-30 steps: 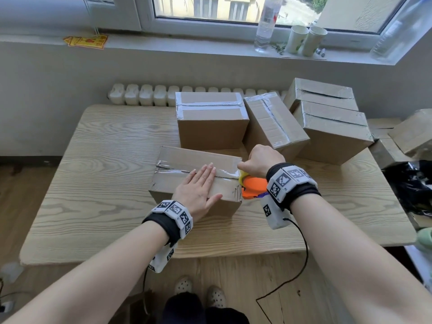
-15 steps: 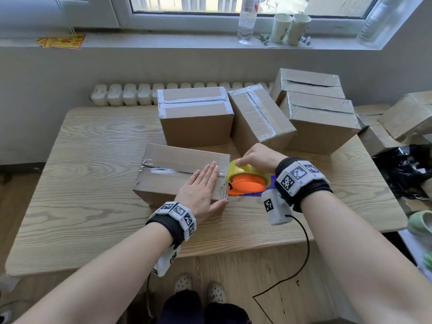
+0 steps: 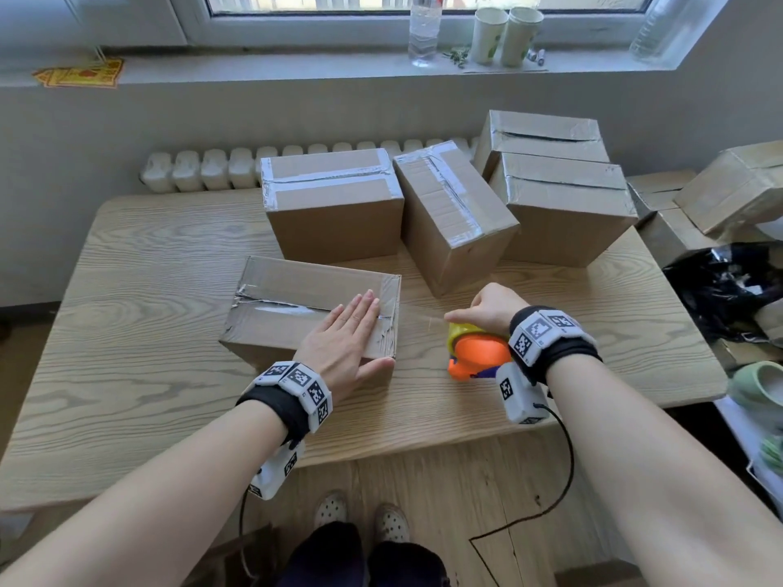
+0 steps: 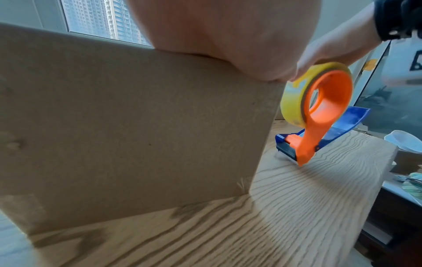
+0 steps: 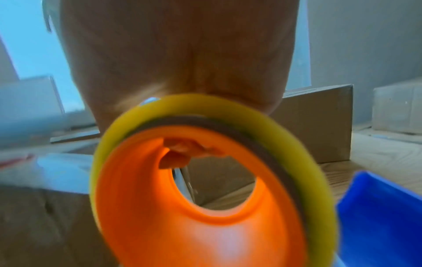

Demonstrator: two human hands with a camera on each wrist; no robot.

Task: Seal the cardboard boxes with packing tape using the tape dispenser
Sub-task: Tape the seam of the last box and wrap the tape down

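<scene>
On table: left hand [image 3: 344, 332] flat atop box [image 3: 296, 298]; right hand [image 3: 487, 309] grips tape dispenser [image 3: 476, 347] beside.

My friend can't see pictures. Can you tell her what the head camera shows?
A left hand presses flat on a taped cardboard box on a wooden table, while the right hand holds an orange tape dispenser beside it.

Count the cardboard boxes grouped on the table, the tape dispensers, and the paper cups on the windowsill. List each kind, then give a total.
Cardboard boxes: 5
Tape dispenser: 1
Paper cups: 2
Total: 8
</scene>
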